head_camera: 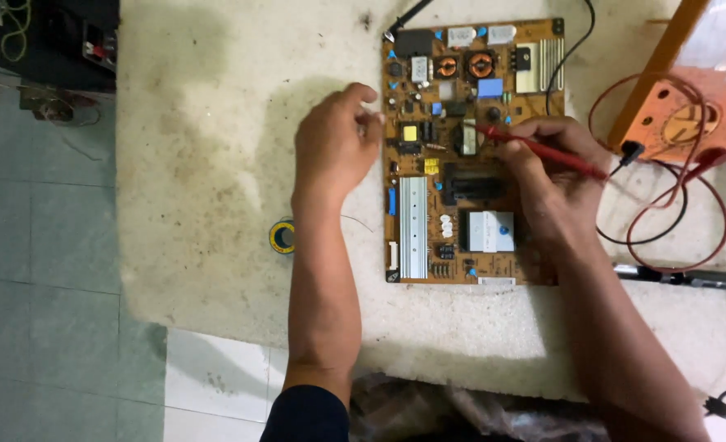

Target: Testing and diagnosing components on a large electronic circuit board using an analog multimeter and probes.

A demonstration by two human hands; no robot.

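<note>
A brown circuit board (pixel 428 205) with coils, heat sinks and blue capacitors lies flat on a stained white mat (pixel 207 164). My left hand (pixel 334 147) rests at the board's left edge, fingers curled, touching the edge. It seems to pinch something small, but I cannot tell what. My right hand (pixel 547 176) lies over the right half of the board and grips a red test probe (pixel 543 150) like a pen. The probe's tip touches the board near a tall component in the middle.
Red and black leads (pixel 665 196) loop to an orange device (pixel 690 106) at the right. A small solder roll (pixel 282 236) sits left of my forearm. A black tool (pixel 690 278) lies at the right. Tiled floor lies beyond the mat's left and near edges.
</note>
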